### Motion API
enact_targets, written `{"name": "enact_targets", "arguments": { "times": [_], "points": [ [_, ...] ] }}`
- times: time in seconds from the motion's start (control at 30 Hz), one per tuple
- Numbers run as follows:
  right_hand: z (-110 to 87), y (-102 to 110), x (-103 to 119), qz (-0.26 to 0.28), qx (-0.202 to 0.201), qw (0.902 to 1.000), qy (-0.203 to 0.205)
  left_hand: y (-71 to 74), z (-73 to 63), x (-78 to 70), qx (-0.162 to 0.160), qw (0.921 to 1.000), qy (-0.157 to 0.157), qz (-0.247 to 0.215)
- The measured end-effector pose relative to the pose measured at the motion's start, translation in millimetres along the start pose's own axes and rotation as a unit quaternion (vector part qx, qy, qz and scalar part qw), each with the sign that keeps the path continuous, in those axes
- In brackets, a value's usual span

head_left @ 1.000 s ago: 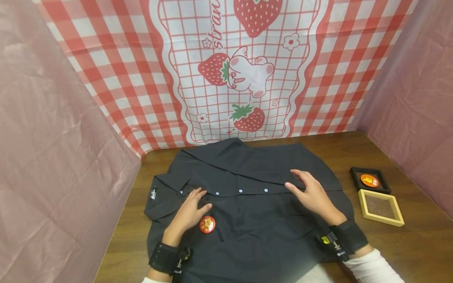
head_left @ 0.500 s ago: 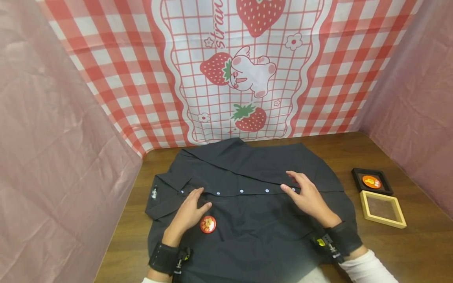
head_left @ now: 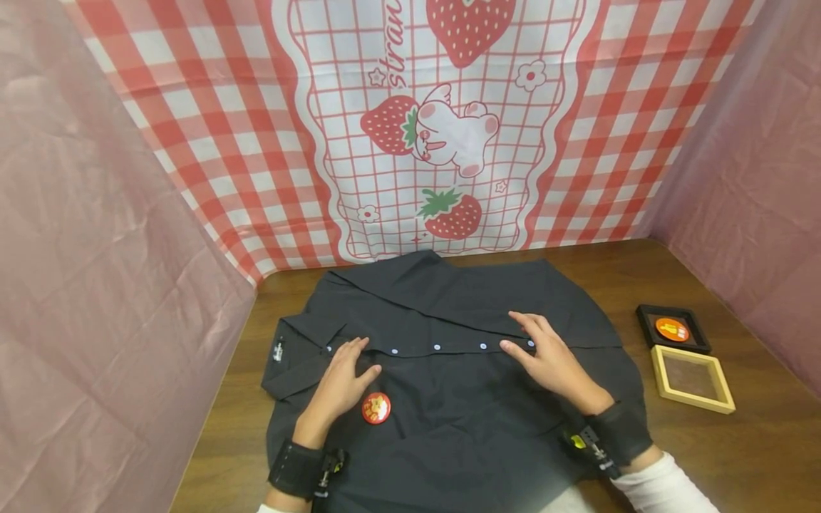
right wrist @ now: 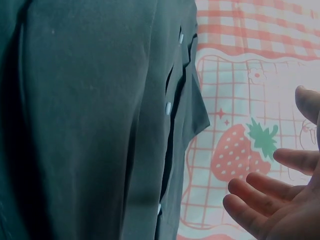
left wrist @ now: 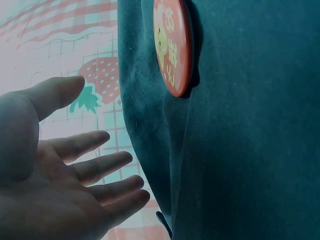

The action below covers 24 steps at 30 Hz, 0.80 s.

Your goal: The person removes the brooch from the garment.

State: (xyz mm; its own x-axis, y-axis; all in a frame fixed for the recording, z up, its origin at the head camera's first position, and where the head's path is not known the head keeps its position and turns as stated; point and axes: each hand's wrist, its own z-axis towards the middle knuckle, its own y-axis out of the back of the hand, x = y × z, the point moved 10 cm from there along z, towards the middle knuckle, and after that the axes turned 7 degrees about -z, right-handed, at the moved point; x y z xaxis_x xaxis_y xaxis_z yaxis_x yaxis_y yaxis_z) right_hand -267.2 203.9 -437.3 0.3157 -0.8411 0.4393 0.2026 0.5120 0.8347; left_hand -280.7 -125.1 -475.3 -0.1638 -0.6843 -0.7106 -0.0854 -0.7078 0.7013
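Note:
A dark grey button shirt [head_left: 449, 399] lies spread on the wooden table, collar toward the left and a row of pale buttons [head_left: 437, 347] running across it. On its lower front sits a round red badge [head_left: 376, 408], seen edge-on in the left wrist view [left wrist: 175, 47]. My left hand [head_left: 342, 382] hovers above the shirt front beside the badge, fingers extended and holding nothing. Over the right part of the button row is my right hand [head_left: 555, 362], thumb and fingers spread apart, holding nothing. In the right wrist view its fingers [right wrist: 260, 197] stand clear of the cloth.
At the right of the table [head_left: 757, 442] lie a black frame [head_left: 699, 335] with an orange round badge [head_left: 671, 329] in it and a pale yellow frame [head_left: 662, 377]. A checked strawberry cloth [head_left: 449, 164] hangs behind, with pink curtains [head_left: 109, 285] at both sides.
My right hand has drifted a little left over the shirt, uncovering another button. My left hand has barely moved. The shirt and the badges stay where they were.

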Motion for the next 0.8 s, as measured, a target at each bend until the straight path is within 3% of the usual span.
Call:
{"name": "enact_targets", "arguments": {
  "times": [0.23,0.8],
  "points": [
    [2.6,-4,5,0.003,0.005,1.0,-0.001,-2.0,-0.1,2.6,0.008,0.9999,0.012,0.0],
    [5.7,-11,15,0.017,-0.004,0.9998,0.004,-0.2,-1.1,-0.5,-0.001,1.0,0.004,0.002]
  ]
}}
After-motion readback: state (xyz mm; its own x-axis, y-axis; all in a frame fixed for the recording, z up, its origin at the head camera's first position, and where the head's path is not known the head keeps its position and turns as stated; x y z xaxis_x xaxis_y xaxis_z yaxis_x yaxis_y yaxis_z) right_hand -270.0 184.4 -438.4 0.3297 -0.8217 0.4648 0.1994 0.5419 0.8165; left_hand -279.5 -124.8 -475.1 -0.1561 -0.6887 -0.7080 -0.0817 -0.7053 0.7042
